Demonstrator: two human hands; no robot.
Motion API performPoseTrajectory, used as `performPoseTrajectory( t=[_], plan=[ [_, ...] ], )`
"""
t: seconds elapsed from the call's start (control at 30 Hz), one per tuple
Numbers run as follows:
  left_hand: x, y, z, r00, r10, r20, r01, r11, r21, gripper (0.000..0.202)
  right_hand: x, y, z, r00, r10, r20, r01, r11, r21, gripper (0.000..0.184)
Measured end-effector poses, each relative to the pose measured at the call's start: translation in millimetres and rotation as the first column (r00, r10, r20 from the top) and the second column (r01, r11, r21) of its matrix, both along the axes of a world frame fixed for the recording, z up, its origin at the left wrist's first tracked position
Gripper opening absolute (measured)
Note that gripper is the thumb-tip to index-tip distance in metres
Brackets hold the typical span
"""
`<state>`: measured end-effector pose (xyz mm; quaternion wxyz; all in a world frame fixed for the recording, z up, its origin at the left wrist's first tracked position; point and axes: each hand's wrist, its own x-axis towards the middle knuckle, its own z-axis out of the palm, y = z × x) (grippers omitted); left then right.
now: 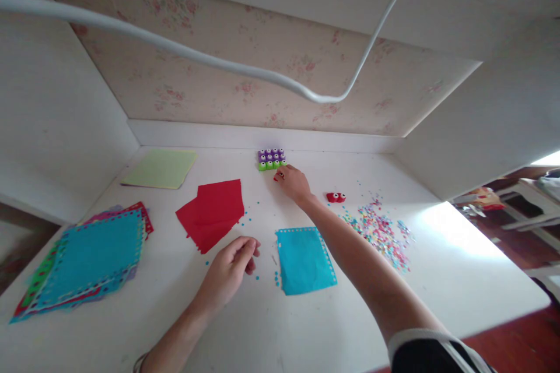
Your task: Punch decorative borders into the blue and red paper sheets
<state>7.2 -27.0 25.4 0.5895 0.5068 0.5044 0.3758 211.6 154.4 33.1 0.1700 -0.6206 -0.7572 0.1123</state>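
Right hand: The right hand (294,182) is stretched to the back of the white table (245,326), its fingertips closed on a small red craft punch (275,178), mostly hidden by the fingers.
Left hand: The left hand (231,259) is poised between the red sheets (219,210) and the blue perforated sheet (306,259), fingers loosely curled; whether anything tiny is held cannot be told.
Punch block: Purple craft punches (271,155) are ranked at the back, with green craft punches (269,166) lined up in front; the gripped red one is located at the right front corner of this group.
Loose pair: Two red craft punches (336,197) are seen side by side, right of the right wrist.
Grip: A light pinch on the sides is best used, so that neighbouring punches are not nudged.
Alignment: The base should be held level and squared to the green row; whether it is touching the table cannot be told.
Forearm: Clearance is needed over the confetti (382,227), by which the table's right side is strewn, lest it be scattered by the arm.
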Motion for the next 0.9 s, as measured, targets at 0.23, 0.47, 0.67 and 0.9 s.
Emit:
performPoseTrajectory(
  t=[0.23,0.47,0.67,0.9],
  plan=[
    [-3,0,-10.3,0.908,0.175,-0.381,-0.015,0.922,0.388,0.024,-11,-58,7.9,0.928,0.342,-0.146,-0.362,0.923,-0.134,0.024],
    [4,0,-20.4,0.742,0.217,-0.635,0.170,0.855,0.490,0.040,29,-125,14.0,0.946,0.233,-0.224,-0.243,0.970,-0.017,0.039],
    [18,14,-13.2,0.637,0.187,-0.748,0.308,0.827,0.470,0.036,96,-154,-6.4,0.995,0.087,0.048,-0.080,0.989,-0.121,0.059],
    [14,16,-13.7,0.720,0.152,-0.677,0.280,0.829,0.484,0.027,96,-158,-19.7,0.983,0.107,-0.150,-0.120,0.990,-0.076,0.021]
  ],
)
